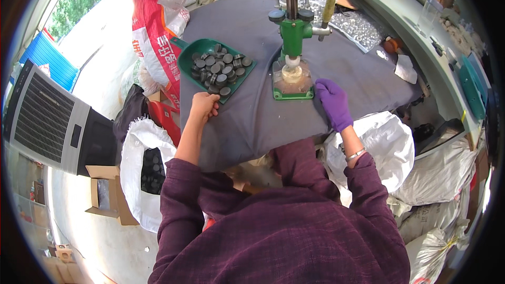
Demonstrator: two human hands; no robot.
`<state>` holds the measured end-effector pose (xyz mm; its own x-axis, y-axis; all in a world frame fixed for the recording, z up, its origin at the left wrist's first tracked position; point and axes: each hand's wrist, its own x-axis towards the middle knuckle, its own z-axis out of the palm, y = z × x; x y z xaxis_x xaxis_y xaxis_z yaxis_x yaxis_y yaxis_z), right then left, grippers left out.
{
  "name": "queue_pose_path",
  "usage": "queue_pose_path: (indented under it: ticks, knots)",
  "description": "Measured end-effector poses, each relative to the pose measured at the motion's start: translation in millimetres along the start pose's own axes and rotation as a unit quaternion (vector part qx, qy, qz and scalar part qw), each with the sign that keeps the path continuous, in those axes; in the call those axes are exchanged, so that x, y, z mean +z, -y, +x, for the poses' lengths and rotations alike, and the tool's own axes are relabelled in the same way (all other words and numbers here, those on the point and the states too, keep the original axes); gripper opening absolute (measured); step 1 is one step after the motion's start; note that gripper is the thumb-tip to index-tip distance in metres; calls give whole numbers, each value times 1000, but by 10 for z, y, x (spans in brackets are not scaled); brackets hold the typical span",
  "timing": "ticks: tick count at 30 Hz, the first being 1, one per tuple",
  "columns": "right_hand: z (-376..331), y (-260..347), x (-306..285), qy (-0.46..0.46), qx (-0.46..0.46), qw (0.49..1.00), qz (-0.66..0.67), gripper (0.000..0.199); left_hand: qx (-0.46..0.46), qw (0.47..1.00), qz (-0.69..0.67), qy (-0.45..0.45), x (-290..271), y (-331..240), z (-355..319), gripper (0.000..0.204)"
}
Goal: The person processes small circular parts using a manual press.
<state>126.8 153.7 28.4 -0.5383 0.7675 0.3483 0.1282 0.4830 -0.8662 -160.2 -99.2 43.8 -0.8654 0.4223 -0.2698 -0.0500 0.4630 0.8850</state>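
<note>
Working at a grey-draped tabletop (263,121), the bare left hand (204,106) curls loosely, empty, beside a green scoop (185,62) of dark discs (218,68), which it should feed singly while the gloved right hand (333,102), flat and empty, steadies the green press (292,37).

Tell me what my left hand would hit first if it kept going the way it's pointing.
Most likely the green scoop of dark discs. Your left hand rests on the grey cloth just short of the scoop's near edge, fingers aimed toward it. How high the fingers sit is hard to judge.
</note>
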Motion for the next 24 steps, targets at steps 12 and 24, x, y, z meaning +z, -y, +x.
queue_pose_path:
  ticks: [12, 24]
  knots:
    - [10, 15, 1, -5, -53, 997, -59, 27, 444, 771, 429, -156, 316, -80, -366, 20]
    - [11, -40, 12, -14, -81, 994, -66, 26, 420, 801, 410, -117, 432, -21, -285, 29]
